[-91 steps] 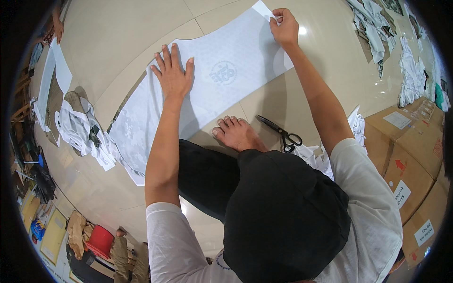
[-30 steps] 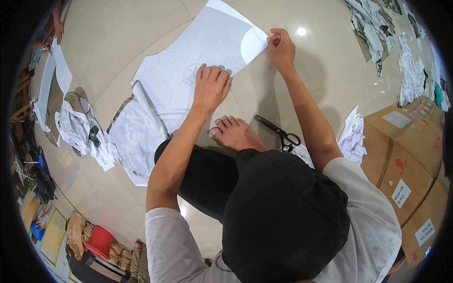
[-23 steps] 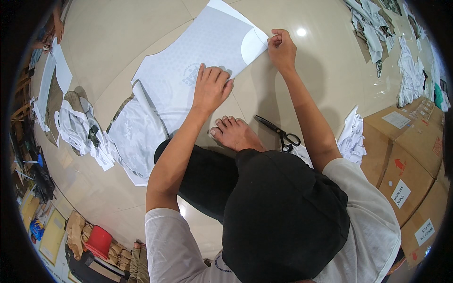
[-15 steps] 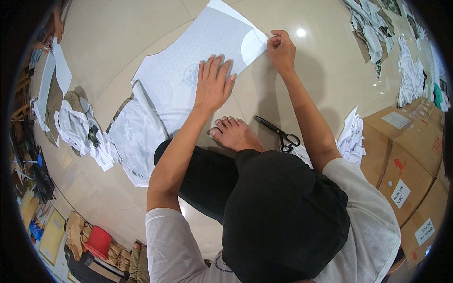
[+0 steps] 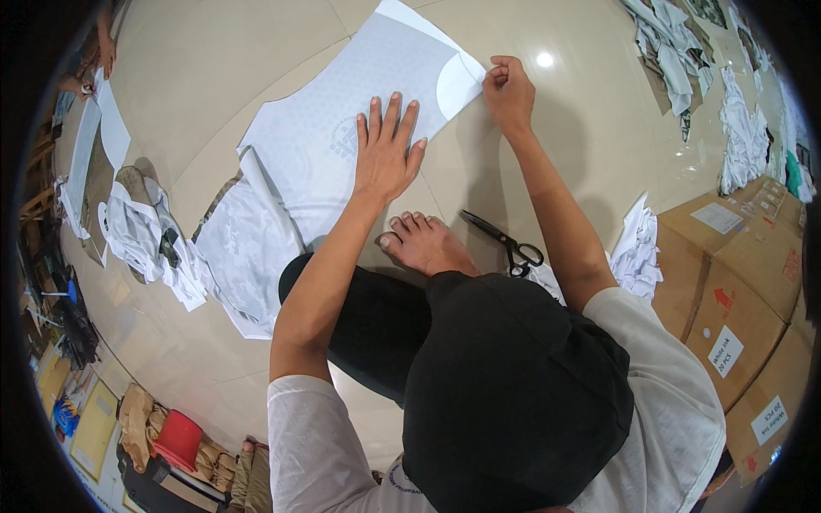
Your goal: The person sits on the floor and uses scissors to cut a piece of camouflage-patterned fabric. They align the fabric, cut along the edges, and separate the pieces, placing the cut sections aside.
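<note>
A large white fabric piece (image 5: 299, 128) lies spread on the tiled floor, a faint grey print showing near its middle. My left hand (image 5: 389, 154) rests flat on it with the fingers spread. At the piece's far right corner, my right hand (image 5: 510, 90) pinches the edge between thumb and fingers, beside a curved, brighter white area (image 5: 457, 84). Black-handled scissors (image 5: 505, 239) lie on the floor to the right of my bare foot (image 5: 428, 242). Another part of white cloth (image 5: 248, 231) is folded and rumpled toward my left knee.
Cardboard boxes (image 5: 735, 265) stand at the right, with white scraps (image 5: 637, 248) beside them. More cloth heaps (image 5: 676, 51) lie at the far right. A crumpled white-and-camouflage pile (image 5: 141, 227) sits at left. Another person's hand (image 5: 107, 56) holds white pieces at far left.
My left hand has shifted slightly, its fingers stretching a little farther forward and spreading wider on the fabric. The right hand stays at the corner almost unmoved.
</note>
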`<state>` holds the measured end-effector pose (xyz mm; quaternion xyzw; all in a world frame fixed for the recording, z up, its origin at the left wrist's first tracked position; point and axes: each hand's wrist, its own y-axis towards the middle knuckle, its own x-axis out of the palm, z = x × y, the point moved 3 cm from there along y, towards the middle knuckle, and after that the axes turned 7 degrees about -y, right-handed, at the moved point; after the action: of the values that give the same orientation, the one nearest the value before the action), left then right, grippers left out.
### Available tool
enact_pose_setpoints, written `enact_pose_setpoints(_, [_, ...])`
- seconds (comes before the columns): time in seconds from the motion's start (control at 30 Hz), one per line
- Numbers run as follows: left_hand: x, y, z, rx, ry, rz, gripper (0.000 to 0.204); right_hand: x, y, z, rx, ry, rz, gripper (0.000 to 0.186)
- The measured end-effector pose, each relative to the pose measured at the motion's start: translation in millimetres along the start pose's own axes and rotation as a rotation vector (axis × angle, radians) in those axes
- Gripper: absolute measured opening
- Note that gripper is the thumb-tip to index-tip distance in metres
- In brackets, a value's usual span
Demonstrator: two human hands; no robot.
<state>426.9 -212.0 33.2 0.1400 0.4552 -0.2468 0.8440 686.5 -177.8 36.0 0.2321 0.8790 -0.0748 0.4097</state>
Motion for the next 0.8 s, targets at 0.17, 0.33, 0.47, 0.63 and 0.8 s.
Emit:
enact_pose_setpoints(0.17, [-1, 0, 0, 0.018, 0.015, -0.001, 0.067, -1, -1, -1, -0.012, 0.042, 0.005, 0.036])
enact_pose_setpoints(0.33, [-1, -2, -2, 0.028, 0.016, -0.006, 0.068, 0, -2, -1, -0.009, 0.050, 0.002, 0.037])
enact_pose_setpoints(0.47, [0, -2, -2, 0.030, 0.020, -0.007, 0.069, 3, -1, 4, -0.023, 0.002, 0.008, 0.038])
enact_pose_setpoints(0.63, [1, -1, -2, 0.034, 0.039, -0.004, 0.069, 12, -1, -11, -0.318, -0.182, 0.130, 0.042])
enact_pose_setpoints(0.8, [0, -1, -2, 0.029, 0.064, -0.008, 0.070, 31, 2, -76, -0.587, -0.275, 0.079, 0.061])
